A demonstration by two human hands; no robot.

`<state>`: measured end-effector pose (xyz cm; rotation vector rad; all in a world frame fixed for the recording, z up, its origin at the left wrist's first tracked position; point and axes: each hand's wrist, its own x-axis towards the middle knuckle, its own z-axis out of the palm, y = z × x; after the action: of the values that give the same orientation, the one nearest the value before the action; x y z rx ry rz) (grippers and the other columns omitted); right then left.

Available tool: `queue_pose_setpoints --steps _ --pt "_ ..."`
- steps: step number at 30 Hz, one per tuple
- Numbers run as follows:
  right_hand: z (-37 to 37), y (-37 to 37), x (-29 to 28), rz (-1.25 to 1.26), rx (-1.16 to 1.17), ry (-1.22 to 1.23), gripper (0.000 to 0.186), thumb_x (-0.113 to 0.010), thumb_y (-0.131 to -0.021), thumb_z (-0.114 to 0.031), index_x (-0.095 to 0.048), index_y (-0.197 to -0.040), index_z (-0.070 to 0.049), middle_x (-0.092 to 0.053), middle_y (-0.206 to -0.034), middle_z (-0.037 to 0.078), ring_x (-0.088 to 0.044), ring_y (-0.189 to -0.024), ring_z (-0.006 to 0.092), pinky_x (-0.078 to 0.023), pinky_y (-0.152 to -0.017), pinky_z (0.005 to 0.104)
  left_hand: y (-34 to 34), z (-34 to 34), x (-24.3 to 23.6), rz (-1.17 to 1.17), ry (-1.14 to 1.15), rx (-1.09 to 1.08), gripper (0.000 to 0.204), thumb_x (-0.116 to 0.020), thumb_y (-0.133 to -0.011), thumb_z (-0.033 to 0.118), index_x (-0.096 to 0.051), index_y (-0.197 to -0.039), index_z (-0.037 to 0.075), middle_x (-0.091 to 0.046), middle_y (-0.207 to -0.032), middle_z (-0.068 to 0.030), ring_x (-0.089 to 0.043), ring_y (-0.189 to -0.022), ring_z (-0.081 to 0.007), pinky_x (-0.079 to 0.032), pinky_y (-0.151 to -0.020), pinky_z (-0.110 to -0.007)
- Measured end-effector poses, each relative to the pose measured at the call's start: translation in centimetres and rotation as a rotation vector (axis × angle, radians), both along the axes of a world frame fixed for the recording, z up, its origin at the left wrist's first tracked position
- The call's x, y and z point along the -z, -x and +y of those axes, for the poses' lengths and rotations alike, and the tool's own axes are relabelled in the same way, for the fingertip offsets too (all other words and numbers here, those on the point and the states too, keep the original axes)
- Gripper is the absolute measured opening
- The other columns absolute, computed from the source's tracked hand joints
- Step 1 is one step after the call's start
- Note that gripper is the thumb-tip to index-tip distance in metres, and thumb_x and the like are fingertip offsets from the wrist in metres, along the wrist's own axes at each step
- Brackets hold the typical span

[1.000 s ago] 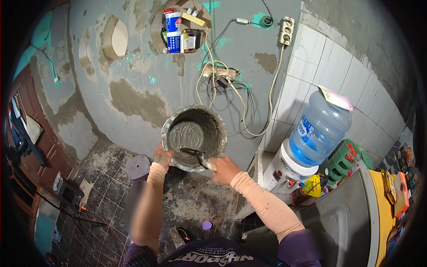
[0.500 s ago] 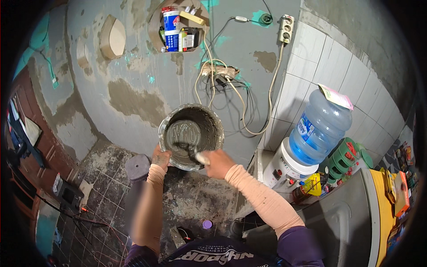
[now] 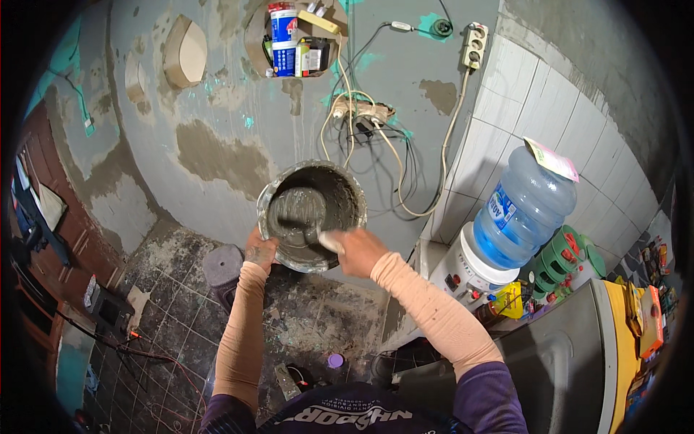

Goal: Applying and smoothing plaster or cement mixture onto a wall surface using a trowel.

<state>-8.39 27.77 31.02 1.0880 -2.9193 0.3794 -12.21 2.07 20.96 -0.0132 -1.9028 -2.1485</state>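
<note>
Since a second ago, the trowel [image 3: 330, 242] has moved from the near rim of the bucket [image 3: 347, 197] toward its middle. The bucket is before the patchy wall [image 3: 238, 108], mouth facing the person. The left hand [image 3: 260, 249] grips its left edge; the right hand [image 3: 361, 252] is closed around the trowel's handle. A firm rim hold and strokes following the curve should work best.
</note>
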Motion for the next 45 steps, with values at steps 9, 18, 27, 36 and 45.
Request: queue_pose_setpoints --steps 9,18,27,36,45 --pt "0.5 -1.4 0.2 0.033 0.034 -0.209 0.054 -0.058 -0.074 -0.007 -0.050 -0.127 -0.010 -0.061 -0.090 0.025 -0.062 -0.079 0.0408 -0.052 -0.074 0.0461 -1.1 -1.3 -1.4 0.124 0.092 0.045 0.055 -0.046 -0.072 -0.007 -0.052 -0.127 0.001 -0.061 -0.115 -0.0053 -0.055 -0.106 -0.0200 -0.039 -0.094 -0.028" --pt "-0.4 -1.5 0.2 0.249 0.244 -0.092 0.040 -0.058 -0.073 -0.005 -0.053 -0.112 -0.002 -0.062 -0.086 0.025 -0.064 -0.076 0.0386 -0.054 -0.068 0.0456 -1.3 0.5 -1.9 0.119 0.456 -0.134 0.056 -0.051 -0.071 -0.002 -0.052 -0.127 0.004 -0.062 -0.115 -0.0098 -0.055 -0.108 -0.0211 -0.039 -0.095 -0.029" --pt "-2.2 -0.7 1.4 0.369 0.287 0.065 0.043 -0.057 -0.075 -0.004 -0.050 -0.117 0.002 -0.061 -0.093 0.026 -0.065 -0.080 0.0372 -0.054 -0.067 0.0451 -1.5 2.8 -3.0 0.005 0.488 -0.209 0.060 -0.048 -0.072 -0.001 -0.048 -0.132 0.007 -0.061 -0.119 -0.0127 -0.056 -0.112 -0.0261 -0.039 -0.097 -0.030" --pt "-1.3 -0.8 1.1 0.152 0.264 -0.026 0.033 -0.057 -0.073 -0.002 -0.053 -0.105 0.003 -0.063 -0.076 0.023 -0.065 -0.078 0.0371 -0.054 -0.066 0.0443 -1.9 2.1 -2.5 0.038 0.442 -0.243 0.062 -0.049 -0.073 0.000 -0.047 -0.134 0.008 -0.060 -0.121 -0.0141 -0.056 -0.113 -0.0277 -0.039 -0.097 -0.031" --pt "-5.3 -0.9 2.9 0.031 0.251 -0.053 0.021 -0.060 -0.074 -0.009 -0.064 -0.091 0.003 -0.065 -0.092 0.023 -0.065 -0.090 0.0354 -0.054 -0.078 0.0425 -2.5 4.5 -1.0 0.228 0.588 -0.270 0.078 -0.048 -0.071 -0.005 -0.033 -0.144 0.020 -0.060 -0.117 -0.0170 -0.061 -0.103 -0.0341 -0.048 -0.083 -0.033"
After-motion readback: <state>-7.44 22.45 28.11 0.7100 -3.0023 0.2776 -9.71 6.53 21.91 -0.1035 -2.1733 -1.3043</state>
